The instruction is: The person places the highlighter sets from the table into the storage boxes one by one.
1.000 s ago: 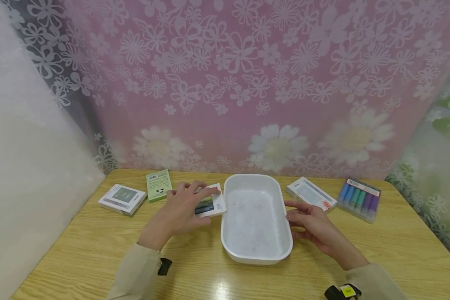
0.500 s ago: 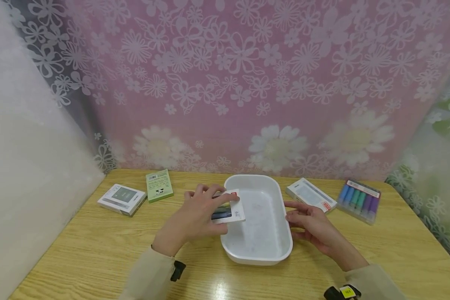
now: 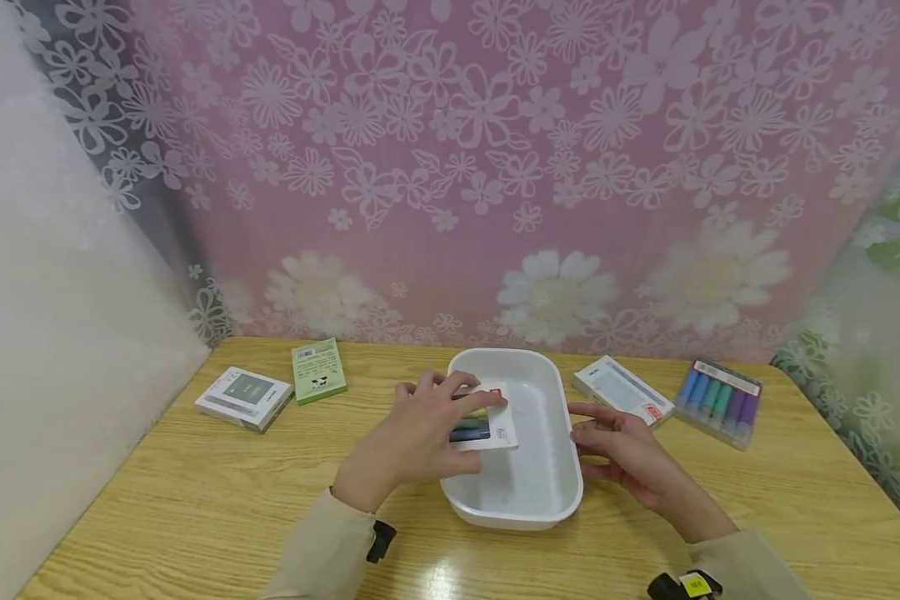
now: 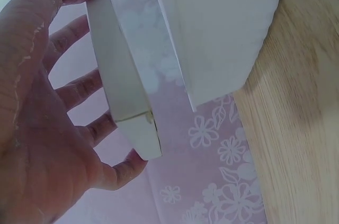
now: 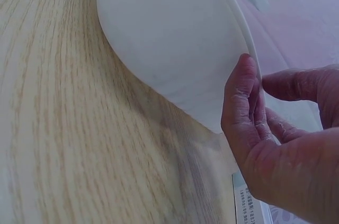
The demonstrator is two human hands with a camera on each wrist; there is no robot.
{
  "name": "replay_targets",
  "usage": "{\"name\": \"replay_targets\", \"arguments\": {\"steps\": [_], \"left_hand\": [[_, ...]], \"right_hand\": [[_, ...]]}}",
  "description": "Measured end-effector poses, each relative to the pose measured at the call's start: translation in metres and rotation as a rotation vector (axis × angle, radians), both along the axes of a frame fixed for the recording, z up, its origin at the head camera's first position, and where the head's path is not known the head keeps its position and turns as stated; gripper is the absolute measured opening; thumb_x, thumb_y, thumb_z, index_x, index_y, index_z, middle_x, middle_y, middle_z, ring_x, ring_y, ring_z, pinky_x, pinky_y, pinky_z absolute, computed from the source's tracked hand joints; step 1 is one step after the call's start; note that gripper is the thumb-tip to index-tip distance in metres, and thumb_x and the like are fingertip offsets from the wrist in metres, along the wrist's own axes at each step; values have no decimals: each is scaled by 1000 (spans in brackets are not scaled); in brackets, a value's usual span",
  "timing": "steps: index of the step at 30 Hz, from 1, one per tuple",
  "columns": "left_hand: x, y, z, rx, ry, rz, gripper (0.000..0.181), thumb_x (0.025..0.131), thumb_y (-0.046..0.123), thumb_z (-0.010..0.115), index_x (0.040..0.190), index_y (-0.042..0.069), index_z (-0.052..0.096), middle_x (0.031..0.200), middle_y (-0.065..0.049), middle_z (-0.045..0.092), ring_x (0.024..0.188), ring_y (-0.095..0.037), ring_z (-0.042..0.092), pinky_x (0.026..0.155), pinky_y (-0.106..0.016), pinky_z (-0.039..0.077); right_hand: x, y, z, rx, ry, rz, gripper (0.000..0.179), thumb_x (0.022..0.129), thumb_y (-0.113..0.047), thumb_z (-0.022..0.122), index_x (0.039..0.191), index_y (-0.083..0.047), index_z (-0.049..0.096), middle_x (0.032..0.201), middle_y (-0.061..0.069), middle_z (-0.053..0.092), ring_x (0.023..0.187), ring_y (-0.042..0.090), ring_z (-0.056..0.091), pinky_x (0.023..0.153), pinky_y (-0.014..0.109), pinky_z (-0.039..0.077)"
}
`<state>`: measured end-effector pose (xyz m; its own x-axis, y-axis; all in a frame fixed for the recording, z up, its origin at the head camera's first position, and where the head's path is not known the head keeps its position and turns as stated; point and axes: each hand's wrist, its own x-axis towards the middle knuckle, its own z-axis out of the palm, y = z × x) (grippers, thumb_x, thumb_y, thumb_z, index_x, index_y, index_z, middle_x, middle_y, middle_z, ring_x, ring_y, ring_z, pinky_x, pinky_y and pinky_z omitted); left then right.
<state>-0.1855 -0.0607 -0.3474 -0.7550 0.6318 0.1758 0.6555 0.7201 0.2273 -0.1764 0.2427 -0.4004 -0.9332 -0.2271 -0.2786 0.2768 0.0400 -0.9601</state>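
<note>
My left hand (image 3: pixel 427 433) grips a flat white windowed box of coloured pens (image 3: pixel 502 421) by its edges and holds it over the left part of a white plastic basin (image 3: pixel 528 492). In the left wrist view, thumb and fingertips pinch opposite edges of the box (image 4: pixel 122 65), whose plain narrow side faces the camera, near the basin's outer wall (image 4: pixel 228 28). On the far side, my right hand (image 3: pixel 630 454) holds the basin's right rim. The right wrist view has one digit of that hand (image 5: pixel 291 166) against the outer wall (image 5: pixel 169 38) and another at the rim.
A grey-and-white box (image 3: pixel 246 398) and a green box with a cow picture (image 3: pixel 318 372) lie at the left on the wooden table (image 3: pixel 157 508). To the right are a white windowed box (image 3: pixel 622 390) and a clear case of blue, green and purple markers (image 3: pixel 718 400). A flowered curtain (image 3: pixel 450 167) hangs behind.
My left hand has carried the box of pens rightward, from beside the basin's left rim to over its inside. The right hand stays at the right rim.
</note>
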Motion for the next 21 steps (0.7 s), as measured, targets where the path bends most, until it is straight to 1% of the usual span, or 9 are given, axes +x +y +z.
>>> {"name": "replay_targets", "arguments": {"steps": [5,9,17,21], "left_hand": [[1,6,-1,-12,5,-14,61,85,41,70,143,44,52,147,1,52,118,-32,50,85,-49,38],[1,11,-2,-30,3,-17,61,86,42,70,144,46,51,147,2,51,121,-32,49,85,-49,39],[4,22,-3,-45,-25,-38,62,86,43,70,144,46,50,149,2,51,128,-31,46,91,-53,40],[5,27,-5,-61,-23,-52,62,86,43,71,145,46,50,148,3,50,126,-30,47,92,-52,41]], "right_hand": [[1,0,0,-10,-10,-7,68,101,-18,62,157,1,30,102,-2,70,95,13,72,84,35,63],[0,0,-1,-17,-4,4,68,101,-18,62,158,2,29,102,-2,70,96,14,72,84,36,63],[1,0,0,-14,-7,3,69,102,-18,62,158,1,28,105,-1,70,97,14,73,84,36,63],[1,0,0,-13,-2,0,68,102,-18,61,158,1,28,106,0,71,98,15,73,84,36,63]]}}
